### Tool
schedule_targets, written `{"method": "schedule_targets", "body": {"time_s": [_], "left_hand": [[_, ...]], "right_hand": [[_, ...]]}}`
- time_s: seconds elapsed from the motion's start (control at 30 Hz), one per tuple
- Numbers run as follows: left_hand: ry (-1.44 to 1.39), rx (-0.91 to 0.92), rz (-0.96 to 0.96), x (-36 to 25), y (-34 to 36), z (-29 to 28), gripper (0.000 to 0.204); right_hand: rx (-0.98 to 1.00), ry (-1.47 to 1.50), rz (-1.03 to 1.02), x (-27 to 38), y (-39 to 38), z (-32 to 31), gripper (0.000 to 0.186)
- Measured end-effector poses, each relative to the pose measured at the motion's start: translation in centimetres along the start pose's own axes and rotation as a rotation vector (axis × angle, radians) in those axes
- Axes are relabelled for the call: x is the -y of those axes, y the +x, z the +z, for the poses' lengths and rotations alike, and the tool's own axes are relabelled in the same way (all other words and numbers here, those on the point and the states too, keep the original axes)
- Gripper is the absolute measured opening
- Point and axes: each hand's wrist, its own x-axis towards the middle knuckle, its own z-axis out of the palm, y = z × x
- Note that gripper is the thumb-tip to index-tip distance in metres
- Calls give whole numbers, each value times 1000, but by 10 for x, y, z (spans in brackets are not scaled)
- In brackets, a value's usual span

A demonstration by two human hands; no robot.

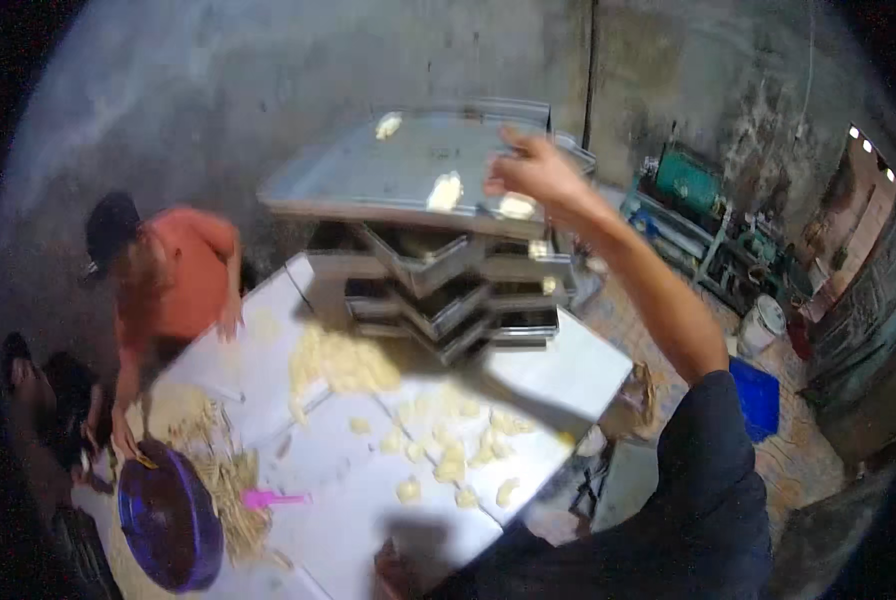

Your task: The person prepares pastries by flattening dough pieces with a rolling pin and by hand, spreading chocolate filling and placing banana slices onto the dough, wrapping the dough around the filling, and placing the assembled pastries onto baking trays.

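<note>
My right hand (538, 175) is raised over the top metal tray (338, 165), its fingers apart and somewhat blurred, with nothing visible in them. Pale dough pieces (445, 192) lie on this tray: one near the far edge, one at the near edge, and another just below my hand. Under it, several dark trays (418, 265) are stacked crosswise on the white table. My left hand (393, 570) shows only partly at the lower edge, dark and blurred by the table; its fingers cannot be made out. Loose dough pieces (451, 465) are scattered on the tabletop before me.
A heap of dough pieces (343, 362) lies left of the trays on the white table (338, 500). Nearby are a pink tool (273, 498), straw-like strands (233, 480) and a purple basin (173, 520). A person in orange (183, 270) stands at left. Green machinery (690, 180) and a blue crate (755, 400) are at right.
</note>
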Motion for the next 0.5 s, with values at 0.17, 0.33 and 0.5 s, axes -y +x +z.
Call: {"method": "schedule_targets", "body": {"time_s": [0.17, 0.33, 0.5], "left_hand": [[187, -237, -34, 5, -20, -47, 33], [464, -298, 189, 29, -16, -46, 28], [253, -160, 32, 0, -14, -74, 26]], "right_hand": [[136, 127, -510, -74, -179, 46, 47], [203, -524, -54, -293, -368, 104, 63], [37, -900, 211, -346, -398, 121, 67]]}}
